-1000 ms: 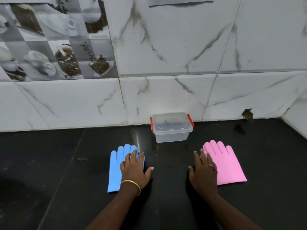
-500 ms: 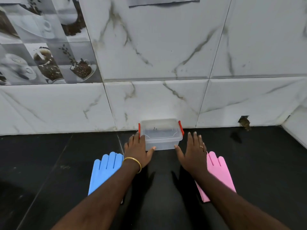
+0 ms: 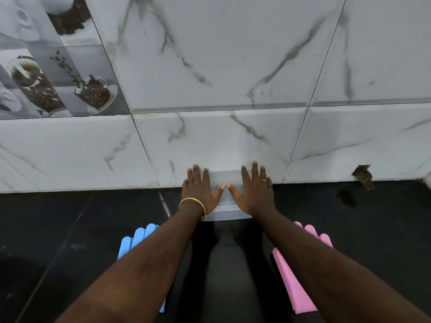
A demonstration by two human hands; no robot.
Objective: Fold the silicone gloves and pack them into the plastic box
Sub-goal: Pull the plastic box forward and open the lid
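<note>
Head view shows both hands laid flat, fingers straight and spread, on the plastic box (image 3: 227, 207) against the wall: left hand (image 3: 201, 191) on its left side, right hand (image 3: 252, 190) on its right, thumbs nearly meeting. Nearer, on the black counter (image 3: 70, 229), lie the blue glove (image 3: 137, 238) under the left forearm and the pink glove (image 3: 293, 283) under the right.

Bare forearms; gold bangle (image 3: 192, 204); apparently gold ring (image 3: 263, 181).

Black countertop (image 3: 70, 229) — marble wall tiles (image 3: 233, 66), coffee-print tile (image 3: 46, 66) behind.
</note>
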